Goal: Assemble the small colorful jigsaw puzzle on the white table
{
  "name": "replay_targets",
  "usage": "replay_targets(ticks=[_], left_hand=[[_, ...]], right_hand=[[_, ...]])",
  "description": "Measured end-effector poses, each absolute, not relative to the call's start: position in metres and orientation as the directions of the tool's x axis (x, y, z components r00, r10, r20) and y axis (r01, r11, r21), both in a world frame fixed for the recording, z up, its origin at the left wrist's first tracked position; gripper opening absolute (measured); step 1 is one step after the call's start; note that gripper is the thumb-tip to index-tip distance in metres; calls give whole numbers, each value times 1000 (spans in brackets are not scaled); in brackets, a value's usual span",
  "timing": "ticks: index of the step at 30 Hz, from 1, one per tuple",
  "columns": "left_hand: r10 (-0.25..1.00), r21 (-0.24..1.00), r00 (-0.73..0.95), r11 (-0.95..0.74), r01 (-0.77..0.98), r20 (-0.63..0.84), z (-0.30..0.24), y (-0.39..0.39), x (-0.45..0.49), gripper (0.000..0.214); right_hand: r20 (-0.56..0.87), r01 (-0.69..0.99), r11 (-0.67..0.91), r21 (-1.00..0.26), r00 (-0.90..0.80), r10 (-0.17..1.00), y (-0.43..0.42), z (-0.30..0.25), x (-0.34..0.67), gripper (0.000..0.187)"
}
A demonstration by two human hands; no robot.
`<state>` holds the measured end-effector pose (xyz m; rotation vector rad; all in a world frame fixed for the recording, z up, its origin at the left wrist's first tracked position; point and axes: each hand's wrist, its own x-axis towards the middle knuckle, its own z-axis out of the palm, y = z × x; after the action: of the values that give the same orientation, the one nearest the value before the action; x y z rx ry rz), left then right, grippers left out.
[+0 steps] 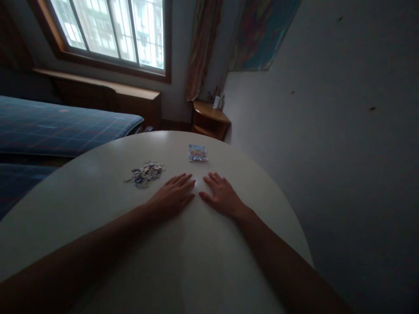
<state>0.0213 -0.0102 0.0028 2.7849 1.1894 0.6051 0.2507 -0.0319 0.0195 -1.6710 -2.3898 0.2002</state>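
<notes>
My left hand lies flat, palm down, on the white round table, fingers stretched out and holding nothing. A loose pile of jigsaw puzzle pieces sits just beyond it to the left, apart from the fingers. Opposite, my right hand also rests flat with its fingers spread and nothing in them. A narrow gap separates the two hands. Past the fingertips, near the far edge, lies a small square picture sheet or packet with a colourful print; neither hand touches it.
A bare mattress with a blue check cover stands beyond the table's left side. Behind are a wooden corner stand and a barred window. The wall runs close along the right side.
</notes>
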Motion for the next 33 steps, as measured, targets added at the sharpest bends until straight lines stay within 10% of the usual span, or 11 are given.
replay_targets(ticks=[33], left_hand=[[729, 265, 638, -684, 680, 248, 5, -10, 21, 46]], right_hand=[[112, 913, 361, -188, -346, 932, -31, 13, 246, 77]])
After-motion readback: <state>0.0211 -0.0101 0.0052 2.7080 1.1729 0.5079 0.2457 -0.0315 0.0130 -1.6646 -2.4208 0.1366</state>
